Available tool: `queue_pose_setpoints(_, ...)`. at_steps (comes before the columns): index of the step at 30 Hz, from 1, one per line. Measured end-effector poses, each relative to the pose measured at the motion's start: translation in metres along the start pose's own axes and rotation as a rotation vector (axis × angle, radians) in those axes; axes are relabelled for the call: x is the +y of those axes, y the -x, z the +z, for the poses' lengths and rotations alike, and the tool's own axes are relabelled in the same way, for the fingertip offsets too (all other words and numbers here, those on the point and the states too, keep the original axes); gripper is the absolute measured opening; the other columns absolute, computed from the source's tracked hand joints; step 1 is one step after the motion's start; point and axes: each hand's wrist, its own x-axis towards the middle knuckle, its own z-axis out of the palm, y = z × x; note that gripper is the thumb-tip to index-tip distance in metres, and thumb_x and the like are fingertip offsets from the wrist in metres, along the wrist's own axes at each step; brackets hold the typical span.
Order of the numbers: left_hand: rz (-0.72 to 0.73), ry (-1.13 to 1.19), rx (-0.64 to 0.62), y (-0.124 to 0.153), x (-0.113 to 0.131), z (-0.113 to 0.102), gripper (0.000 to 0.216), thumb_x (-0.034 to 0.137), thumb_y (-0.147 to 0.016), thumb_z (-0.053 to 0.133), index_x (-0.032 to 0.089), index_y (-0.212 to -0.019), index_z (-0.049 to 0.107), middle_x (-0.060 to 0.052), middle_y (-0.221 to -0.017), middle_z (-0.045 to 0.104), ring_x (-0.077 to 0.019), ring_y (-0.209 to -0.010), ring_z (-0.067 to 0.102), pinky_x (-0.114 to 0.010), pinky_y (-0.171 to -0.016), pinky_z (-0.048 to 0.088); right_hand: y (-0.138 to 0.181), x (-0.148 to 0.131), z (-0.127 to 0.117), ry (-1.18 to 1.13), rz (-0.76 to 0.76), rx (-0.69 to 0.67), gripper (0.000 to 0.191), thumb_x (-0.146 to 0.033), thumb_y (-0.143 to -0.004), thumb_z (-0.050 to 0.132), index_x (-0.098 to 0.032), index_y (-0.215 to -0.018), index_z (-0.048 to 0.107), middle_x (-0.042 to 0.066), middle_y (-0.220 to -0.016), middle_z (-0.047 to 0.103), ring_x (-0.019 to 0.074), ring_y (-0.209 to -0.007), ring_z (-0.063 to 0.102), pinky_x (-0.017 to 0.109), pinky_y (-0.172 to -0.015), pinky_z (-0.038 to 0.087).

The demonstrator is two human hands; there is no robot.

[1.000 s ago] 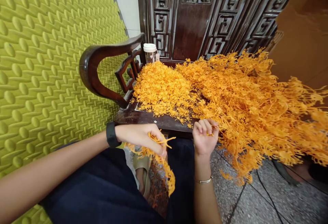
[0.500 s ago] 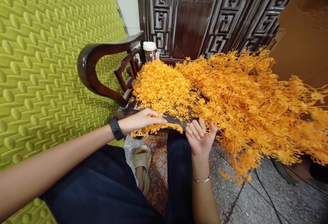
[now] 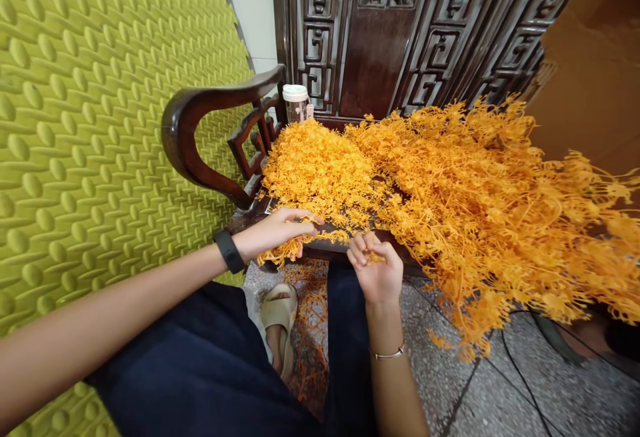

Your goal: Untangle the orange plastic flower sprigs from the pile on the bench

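Dark chair (image 3: 200, 123) heaped with orange sprigs (image 3: 450, 190); green padded wall (image 3: 100, 123) beside; left hand (image 3: 277, 230) clutches bunch (image 3: 286, 250), right hand (image 3: 377, 273) pinches piece (image 3: 373, 258).

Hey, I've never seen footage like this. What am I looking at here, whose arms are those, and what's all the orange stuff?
This is one camera worn on a person's head, looking forward and down, so the two bare arms are the wearer's own; there is no machine. The left hand, with a black wristband, grips an orange plastic sprig at the front edge of a dark wooden armchair. The right hand pinches a small orange piece. On the seat lie a heap of loose orange bits and, to the right, a bigger tangle of orange branches. A white-lidded jar stands at the back corner. More orange scraps lie on the floor by a sandal.
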Motion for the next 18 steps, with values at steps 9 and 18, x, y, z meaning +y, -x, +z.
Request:
queue_pose_setpoints(9, 0.006, -0.049, -0.007, 0.0, -0.001, 0.001, 0.029, 0.034, -0.072, 0.052, 0.011, -0.086, 0.062, -0.008, -0.098, 0.062, -0.0059, -0.045, 0.052, -0.025, -0.052, 0.043, 0.002, 0.013, 0.003, 0.328, -0.098, 0.088, 0.005, -0.021, -0.076, 0.048, -0.017, -0.074, 0.051, -0.006, -0.051, 0.025, 0.0049, -0.043, 0.021, 0.018, -0.041, 0.018)
queue_pose_setpoints(18, 0.175, -0.368, 0.093, 0.001, -0.006, 0.002, 0.024, 0.035, -0.073, 0.05, 0.013, -0.074, 0.057, -0.001, -0.069, 0.057, -0.0128, -0.062, 0.054, -0.028, -0.064, 0.041, 0.004, 0.02, 0.005, 0.848, -0.169, 0.049, 0.014, -0.03, -0.072, 0.061, -0.018, -0.078, 0.057, -0.001, -0.07, 0.053, 0.0087, -0.061, 0.046, 0.021, -0.056, 0.035)
